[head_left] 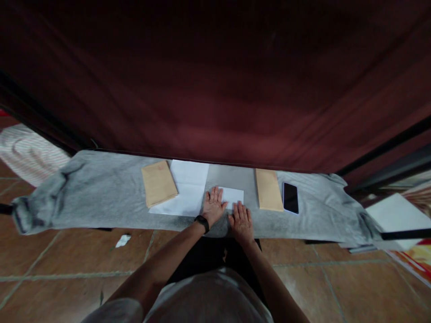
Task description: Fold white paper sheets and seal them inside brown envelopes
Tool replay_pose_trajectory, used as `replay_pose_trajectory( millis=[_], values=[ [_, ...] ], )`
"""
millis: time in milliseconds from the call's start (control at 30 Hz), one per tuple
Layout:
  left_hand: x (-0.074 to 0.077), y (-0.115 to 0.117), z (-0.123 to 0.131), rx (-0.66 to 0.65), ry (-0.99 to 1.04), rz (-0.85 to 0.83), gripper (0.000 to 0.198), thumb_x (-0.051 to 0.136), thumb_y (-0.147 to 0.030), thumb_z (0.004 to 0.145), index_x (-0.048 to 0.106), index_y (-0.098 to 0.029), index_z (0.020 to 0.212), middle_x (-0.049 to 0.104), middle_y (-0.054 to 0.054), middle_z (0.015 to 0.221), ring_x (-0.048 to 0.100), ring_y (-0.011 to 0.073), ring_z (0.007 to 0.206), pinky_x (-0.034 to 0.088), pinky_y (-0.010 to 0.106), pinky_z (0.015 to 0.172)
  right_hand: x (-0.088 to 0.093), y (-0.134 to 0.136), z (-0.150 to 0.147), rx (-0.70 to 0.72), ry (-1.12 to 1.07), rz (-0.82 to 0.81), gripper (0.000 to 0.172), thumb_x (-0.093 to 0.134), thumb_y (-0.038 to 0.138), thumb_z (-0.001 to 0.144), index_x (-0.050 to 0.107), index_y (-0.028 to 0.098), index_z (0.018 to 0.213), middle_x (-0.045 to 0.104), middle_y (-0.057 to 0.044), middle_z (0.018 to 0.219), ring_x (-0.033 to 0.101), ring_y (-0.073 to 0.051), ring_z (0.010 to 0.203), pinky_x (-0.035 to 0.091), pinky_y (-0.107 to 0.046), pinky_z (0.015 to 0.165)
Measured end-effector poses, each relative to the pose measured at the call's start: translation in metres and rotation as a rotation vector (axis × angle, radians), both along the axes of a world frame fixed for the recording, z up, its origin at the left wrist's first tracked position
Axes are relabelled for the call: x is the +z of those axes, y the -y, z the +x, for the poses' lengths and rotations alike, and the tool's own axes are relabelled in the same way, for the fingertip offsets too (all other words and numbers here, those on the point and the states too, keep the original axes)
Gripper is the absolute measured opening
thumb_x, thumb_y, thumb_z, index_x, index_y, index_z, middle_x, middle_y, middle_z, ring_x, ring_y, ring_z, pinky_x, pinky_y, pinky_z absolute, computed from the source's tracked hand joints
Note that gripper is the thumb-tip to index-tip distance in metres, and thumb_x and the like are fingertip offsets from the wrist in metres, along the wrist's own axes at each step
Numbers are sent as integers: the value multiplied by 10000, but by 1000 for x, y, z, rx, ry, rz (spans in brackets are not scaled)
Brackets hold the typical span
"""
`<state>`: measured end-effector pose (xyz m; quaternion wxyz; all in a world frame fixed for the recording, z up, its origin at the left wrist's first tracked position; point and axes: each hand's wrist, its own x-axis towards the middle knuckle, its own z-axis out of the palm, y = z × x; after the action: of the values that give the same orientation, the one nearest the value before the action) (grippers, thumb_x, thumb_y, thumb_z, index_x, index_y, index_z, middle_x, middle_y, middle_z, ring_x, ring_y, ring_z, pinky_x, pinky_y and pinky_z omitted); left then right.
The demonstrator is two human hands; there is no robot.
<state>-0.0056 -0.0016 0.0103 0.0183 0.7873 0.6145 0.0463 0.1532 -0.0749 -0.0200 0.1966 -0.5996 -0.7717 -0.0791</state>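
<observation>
A small white rectangle of paper, apparently folded, lies on the grey cloth between my hands. My left hand rests flat with spread fingers on its left end. Along the near edge of the paper lies my right hand, palm down, fingers stretched out and fingertips at the paper's lower right. To the left, larger white sheets lie partly under a stack of brown paper envelopes. On the right is another brown paper stack, with a dark-screened phone beside it.
The grey cloth covers a long narrow surface. A dark red panel rises along its far edge. A crumpled white scrap lies on the tiled floor. A white board stands at the far right.
</observation>
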Motion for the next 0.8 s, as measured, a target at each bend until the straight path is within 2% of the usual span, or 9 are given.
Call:
replay_pose_trajectory(
  millis=[167,267,367,467,600,667,800],
  values=[
    [4,3,3,53,-17,4,707,405,-464,986,265,-62,1550,244,282,1592,224,430,1479,171,625,1140,0,0,-2,-14,-1,-14,550,360,374,1040,367,105,1520,433,-209,1523,405,-316,1408,315,-512,1121],
    [7,5,4,37,-11,15,684,413,-423,985,306,-17,1525,290,317,1560,277,437,1454,201,592,1136,1,1,-3,-17,-6,-15,548,368,376,1039,378,105,1514,432,-211,1523,405,-317,1408,308,-512,1125],
    [11,8,3,18,57,29,639,434,-380,975,366,-14,1495,352,308,1533,332,424,1423,245,557,1129,2,2,-4,-21,-20,-5,546,385,376,1036,389,104,1509,433,-210,1522,408,-314,1407,300,-508,1131],
    [17,7,4,77,257,18,580,472,-281,940,412,-73,1479,439,248,1497,396,393,1378,288,530,1117,3,2,-5,-39,-37,-4,542,395,366,1033,397,102,1506,434,-207,1522,410,-311,1407,289,-507,1139],
    [26,-10,3,331,782,-74,597,543,-121,818,484,-87,1411,578,201,1354,488,339,1298,323,466,1114,4,0,-7,-64,-55,-24,544,410,360,1023,402,109,1506,431,-195,1526,423,-304,1397,268,-500,1153],
    [29,-21,2,422,938,-120,580,559,-85,770,526,-72,1348,651,192,1213,574,318,1188,397,432,1050,5,0,-8,-70,-60,-30,549,425,361,1016,405,112,1506,439,-194,1521,430,-304,1391,261,-494,1157],
    [34,-30,-2,437,1095,-186,437,570,-77,721,628,-126,1151,712,84,899,669,234,874,507,332,814,9,1,-8,-82,-84,-33,524,445,344,1006,451,119,1479,472,-186,1502,440,-299,1383,255,-490,1160]
  ],
)
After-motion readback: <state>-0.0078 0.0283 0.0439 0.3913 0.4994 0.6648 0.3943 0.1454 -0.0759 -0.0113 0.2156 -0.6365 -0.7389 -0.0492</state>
